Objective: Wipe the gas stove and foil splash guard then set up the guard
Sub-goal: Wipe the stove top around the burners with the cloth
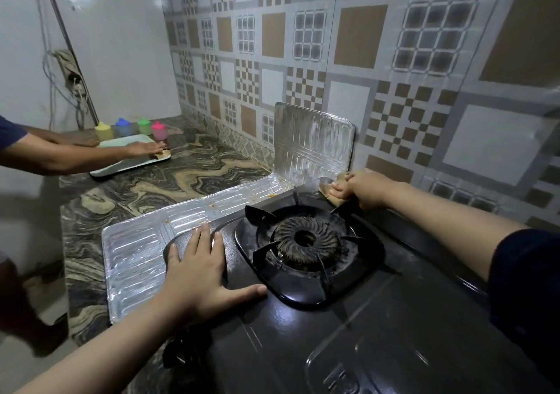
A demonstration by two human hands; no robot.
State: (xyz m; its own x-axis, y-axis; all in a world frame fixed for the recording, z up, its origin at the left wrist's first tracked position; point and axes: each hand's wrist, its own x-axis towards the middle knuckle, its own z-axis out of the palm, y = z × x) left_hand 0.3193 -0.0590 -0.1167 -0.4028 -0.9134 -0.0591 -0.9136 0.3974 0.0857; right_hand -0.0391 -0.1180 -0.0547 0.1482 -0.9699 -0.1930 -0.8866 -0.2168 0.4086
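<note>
A black gas stove fills the lower right, its burner under a black pan support. My left hand lies flat, fingers spread, on the stove's left edge. My right hand presses a tan cloth onto the stove's far corner. The silver foil splash guard lies flat on the counter along the stove's left side, with orange food specks on it. Its end panel stands upright against the tiled wall.
Another person's hands wipe a pale tray at the far left of the marbled counter. Several coloured lidded cups stand behind it. Patterned wall tiles run along the back. A power strip with cables hangs on the left wall.
</note>
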